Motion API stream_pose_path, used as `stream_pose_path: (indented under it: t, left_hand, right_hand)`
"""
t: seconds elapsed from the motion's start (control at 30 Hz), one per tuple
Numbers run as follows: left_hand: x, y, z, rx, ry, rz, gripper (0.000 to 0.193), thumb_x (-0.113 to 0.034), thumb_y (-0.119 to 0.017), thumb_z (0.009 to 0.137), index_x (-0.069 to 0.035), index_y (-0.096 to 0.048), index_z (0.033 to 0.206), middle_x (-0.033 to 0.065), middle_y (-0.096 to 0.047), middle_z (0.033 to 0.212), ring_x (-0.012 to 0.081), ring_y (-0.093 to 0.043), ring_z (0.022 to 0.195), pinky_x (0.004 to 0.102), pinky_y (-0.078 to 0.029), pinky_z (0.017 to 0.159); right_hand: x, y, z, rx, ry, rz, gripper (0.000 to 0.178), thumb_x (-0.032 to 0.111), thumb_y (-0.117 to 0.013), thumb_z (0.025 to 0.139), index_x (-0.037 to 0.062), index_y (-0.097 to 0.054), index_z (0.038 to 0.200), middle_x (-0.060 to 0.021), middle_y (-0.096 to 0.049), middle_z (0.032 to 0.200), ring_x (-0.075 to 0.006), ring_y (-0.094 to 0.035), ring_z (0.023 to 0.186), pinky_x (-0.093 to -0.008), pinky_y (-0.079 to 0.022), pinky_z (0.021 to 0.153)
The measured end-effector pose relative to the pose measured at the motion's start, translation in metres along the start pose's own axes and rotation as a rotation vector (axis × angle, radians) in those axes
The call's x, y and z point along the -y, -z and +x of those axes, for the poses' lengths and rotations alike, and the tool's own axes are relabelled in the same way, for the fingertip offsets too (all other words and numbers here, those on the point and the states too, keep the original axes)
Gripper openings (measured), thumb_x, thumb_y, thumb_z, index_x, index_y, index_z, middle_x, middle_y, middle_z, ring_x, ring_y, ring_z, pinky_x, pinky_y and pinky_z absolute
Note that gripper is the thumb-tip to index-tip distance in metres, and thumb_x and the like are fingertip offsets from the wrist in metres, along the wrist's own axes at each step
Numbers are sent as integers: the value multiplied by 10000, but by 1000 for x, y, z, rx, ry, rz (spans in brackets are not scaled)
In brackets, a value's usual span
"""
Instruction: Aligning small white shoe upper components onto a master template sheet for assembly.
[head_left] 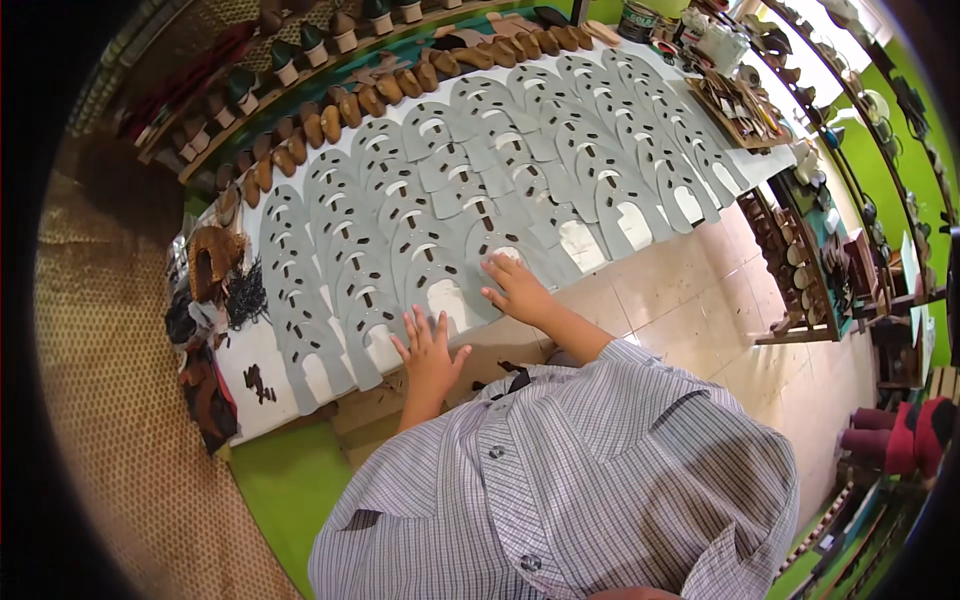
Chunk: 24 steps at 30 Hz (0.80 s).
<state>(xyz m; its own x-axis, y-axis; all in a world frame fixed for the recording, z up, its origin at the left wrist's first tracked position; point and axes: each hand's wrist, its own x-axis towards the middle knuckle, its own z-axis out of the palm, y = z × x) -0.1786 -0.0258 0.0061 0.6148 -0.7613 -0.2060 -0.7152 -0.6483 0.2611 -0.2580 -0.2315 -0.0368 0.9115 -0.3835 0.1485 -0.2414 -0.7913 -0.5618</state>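
Many U-shaped grey shoe-upper pieces (468,205) overlap in rows across a white-covered table (235,375). Small dark strips (484,225) lie on them, one at the middle and others toward the sides. My left hand (430,358) is at the near edge with its fingers spread, by the front piece of a middle row. Farther right, my right hand (520,292) lies with fingers stretched out on the front grey piece of the neighbouring row. Neither hand grips anything. A small pile of loose dark strips (258,385) sits at the table's near left corner.
Brown shoe lasts (348,108) line the table's far edge, with a shelf of more lasts behind. Dark scraps and black fibres (246,295) crowd the left end. A tool tray (738,108) stands at the far right, beside shoe racks (800,270). Another person (905,435) is at the right rim.
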Motion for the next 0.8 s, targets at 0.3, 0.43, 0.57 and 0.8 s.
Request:
stream_pose_path:
  t: [0.3,0.43,0.57,0.8]
  left_hand:
    - [-107,-17,54,-39,-45,-56,664,-360,-628,776,-129,-372,1343,237,-66,1465,418,-58,1352,646,-39,1010]
    - [-154,-30,93,-126,-172,-82,661,-353,-649,755,-115,-403,1321,229,-110,1458,410,-92,1349,663,-57,997]
    - [-188,-36,125,-111,-129,-61,657,-364,-637,757,-138,-400,1327,211,-82,1473,380,-61,1365,622,-19,1024]
    - [-213,-45,130,-36,101,12,662,-400,-619,772,-144,-393,1339,216,-95,1470,384,-56,1363,623,-15,1023]
  right_hand:
    - [-80,91,-18,-68,100,172,178,149,-602,755,65,-671,895,-122,-642,847,-320,-589,813,-412,-458,752]
    - [-132,123,-14,-84,29,112,158,135,-617,757,62,-668,888,-114,-640,826,-308,-586,792,-394,-462,721]
    - [-165,154,-9,-154,61,71,143,145,-603,770,48,-665,856,-120,-641,792,-304,-595,746,-397,-468,683]
    - [-207,167,-7,-105,101,37,152,183,-592,787,64,-665,847,-85,-634,795,-272,-592,782,-385,-463,715]
